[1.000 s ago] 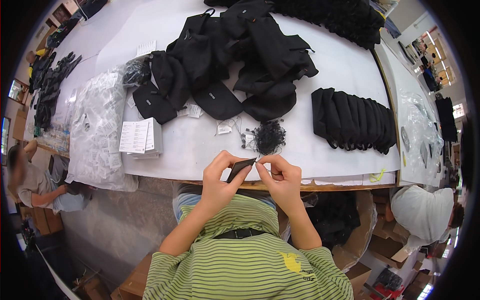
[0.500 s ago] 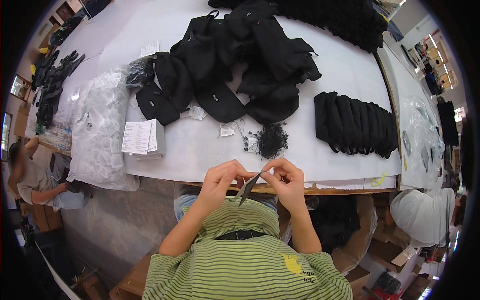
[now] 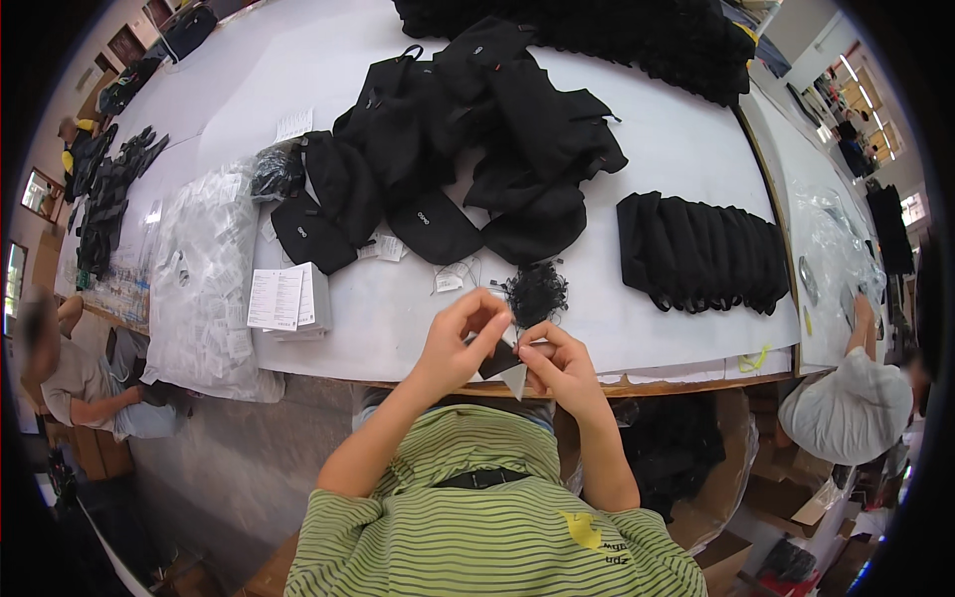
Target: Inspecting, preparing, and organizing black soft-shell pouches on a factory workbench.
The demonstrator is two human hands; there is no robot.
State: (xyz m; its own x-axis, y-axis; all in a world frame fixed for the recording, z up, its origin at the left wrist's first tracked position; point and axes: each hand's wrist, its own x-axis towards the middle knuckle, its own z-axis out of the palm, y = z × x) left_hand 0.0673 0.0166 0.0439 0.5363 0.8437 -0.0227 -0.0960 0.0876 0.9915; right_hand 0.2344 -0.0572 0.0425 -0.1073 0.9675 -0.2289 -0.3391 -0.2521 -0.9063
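At the table's near edge, my right hand [image 3: 559, 366] pinches a hang tag [image 3: 499, 360], made of dark card with a pale piece hanging under it. My left hand [image 3: 463, 336] is raised just above and left of the tag, thumb and forefinger closed on what looks like a thin black tag string, mostly hidden by the fingers. Right behind my fingers lies a tangled heap of black tag strings [image 3: 537, 292]. Black fabric pouches [image 3: 433, 224] are piled loosely farther back.
White printed cards [image 3: 284, 298] are stacked at left beside a large clear bag of packets [image 3: 204, 289]. A row of black pouches [image 3: 701, 254] lies at right. One person [image 3: 95, 378] sits at far left; another [image 3: 846, 413] works at far right.
Both hands have come together slightly farther forward. My left hand has risen off the tag's top, and the tag has turned to show its dark face and pale piece.
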